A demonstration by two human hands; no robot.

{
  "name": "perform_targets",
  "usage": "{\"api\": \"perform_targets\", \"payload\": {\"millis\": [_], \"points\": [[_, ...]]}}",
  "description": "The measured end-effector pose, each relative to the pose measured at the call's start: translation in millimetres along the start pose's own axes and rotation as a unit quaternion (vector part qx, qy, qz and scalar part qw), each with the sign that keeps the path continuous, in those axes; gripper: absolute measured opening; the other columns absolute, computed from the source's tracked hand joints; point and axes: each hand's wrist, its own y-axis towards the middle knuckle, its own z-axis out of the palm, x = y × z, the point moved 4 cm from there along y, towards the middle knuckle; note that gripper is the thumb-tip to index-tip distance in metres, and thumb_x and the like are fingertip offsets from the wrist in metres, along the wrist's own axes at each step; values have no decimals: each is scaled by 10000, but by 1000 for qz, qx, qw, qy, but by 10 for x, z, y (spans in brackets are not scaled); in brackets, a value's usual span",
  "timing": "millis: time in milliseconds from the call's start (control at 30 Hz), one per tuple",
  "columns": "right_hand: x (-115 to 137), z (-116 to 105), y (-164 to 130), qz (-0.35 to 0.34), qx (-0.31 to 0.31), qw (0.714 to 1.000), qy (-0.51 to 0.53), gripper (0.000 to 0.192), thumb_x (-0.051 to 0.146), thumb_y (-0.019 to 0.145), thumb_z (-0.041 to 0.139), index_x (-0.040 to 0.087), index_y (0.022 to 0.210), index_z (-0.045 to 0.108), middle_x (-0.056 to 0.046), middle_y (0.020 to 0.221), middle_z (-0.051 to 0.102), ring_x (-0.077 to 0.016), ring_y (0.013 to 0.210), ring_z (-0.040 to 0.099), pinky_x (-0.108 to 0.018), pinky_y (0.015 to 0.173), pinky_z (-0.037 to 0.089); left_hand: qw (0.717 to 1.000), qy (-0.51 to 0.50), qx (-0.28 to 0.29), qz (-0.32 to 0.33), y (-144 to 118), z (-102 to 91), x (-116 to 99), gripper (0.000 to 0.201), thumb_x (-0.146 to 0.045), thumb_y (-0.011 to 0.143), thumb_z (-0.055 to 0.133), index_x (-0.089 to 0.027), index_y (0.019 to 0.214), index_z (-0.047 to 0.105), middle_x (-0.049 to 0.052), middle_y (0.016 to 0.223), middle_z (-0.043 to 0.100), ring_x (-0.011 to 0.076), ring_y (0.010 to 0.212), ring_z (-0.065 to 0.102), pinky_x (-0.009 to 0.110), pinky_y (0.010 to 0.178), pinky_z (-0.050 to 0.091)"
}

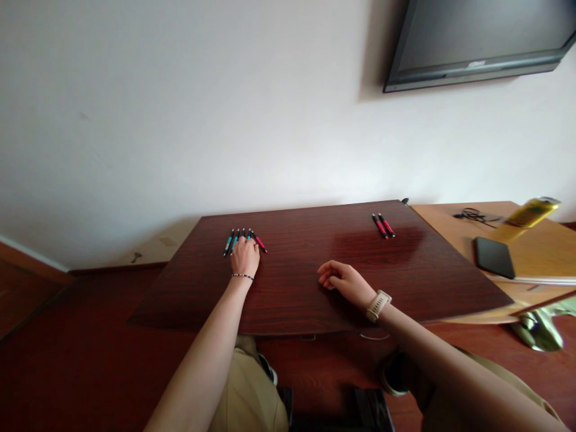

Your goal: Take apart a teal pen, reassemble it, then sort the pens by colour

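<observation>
On the left part of the dark wooden table (288, 240), several black-and-teal pens (228, 243) lie side by side in a row. A black-and-pink pen (260, 242) lies slanted at the row's right end. My left hand (245, 255) is over this row, fingers bent down and closed on a teal pen (249, 233); the fingertips and the lower ends of some pens are hidden beneath it. My right hand (342, 279) rests on the table right of the middle, its fingers loosely curled and holding nothing. Two black-and-pink pens (383, 225) lie parallel at the back right.
A lighter wooden cabinet (549, 246) adjoins the table's right side. It bears a flat black object (494, 257), a coiled black cable (472, 214) and a tilted yellow can (531, 215). A screen (481, 42) hangs on the wall above. My legs are below the table's front edge.
</observation>
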Motion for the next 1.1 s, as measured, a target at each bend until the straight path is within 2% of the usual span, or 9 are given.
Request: {"api": "perform_targets", "payload": {"millis": [67,167,267,433,533,700,900,1000,1100], "points": [[28,-51,-31,-11,-4,1000,-20,346,116,741,500,191,1019,692,-39,877,761,-163,787,707,-290,733,563,1000,-19,-8,12,-37,-42,-34,296,-311,1018,482,-195,1058,751,156,1089,669,312,1078,617,415,951,497],[47,-132,-71,-18,-14,999,-43,348,119,759,494,192,1025,707,-37,880,759,-165,786,709,-289,733,565,995,-62,2,83,-107,-72,-154,278,-364,1014,543,-225,1167,729,133,1154,661,297,1118,605,407,1010,479],[46,-190,-100,-20,-25,998,-55,399,125,776,491,189,1108,704,-35,897,761,-168,785,711,-299,745,566,990,-61,26,125,-152,-50,-235,233,-331,993,594,-237,1132,754,120,1179,665,291,1130,602,414,1040,460],[80,-262,-138,-22,-56,995,-75,631,128,786,512,204,1412,543,-16,905,771,-177,799,714,-306,754,557,990,-52,41,127,-126,-13,-182,224,-234,986,572,-236,1082,774,116,1182,697,286,1105,622,426,1004,462],[135,-332,-153,-28,-70,992,-105,558,156,822,532,221,1375,570,-11,918,774,-177,808,713,-313,786,549,990,-40,45,124,-110,-24,-115,221,-235,976,585,-248,1100,767,104,1207,716,297,1122,621,446,1014,447],[208,-543,-151,-61,-99,977,-177,422,203,882,542,241,1290,640,-16,986,782,-193,906,720,-335,893,533,993,-30,50,104,-108,-75,-5,302,-240,960,608,-266,1246,700,88,1284,722,316,1182,606,459,1034,426],[247,-880,-125,-68,-156,958,-230,391,244,902,545,225,1275,660,-38,1011,793,-201,886,708,-326,880,527,994,-39,50,90,-102,-97,123,290,-288,953,644,-287,1241,678,76,1253,742,311,1194,615,444,1027,421],[266,-1083,-104,-53,-194,941,-272,397,259,902,549,218,1279,664,-54,1036,798,-202,839,701,-324,844,531,994,-42,47,91,-103,-87,159,296,-296,952,651,-289,1247,671,75,1253,744,313,1194,620,449,1018,421],[248,-1319,-53,-45,-228,921,-312,405,245,890,558,228,1279,669,-54,1059,795,-208,884,713,-318,865,530,994,-44,45,89,-104,-78,186,299,-290,949,653,-295,1247,672,75,1265,742,314,1195,625,454,1011,424]]}}
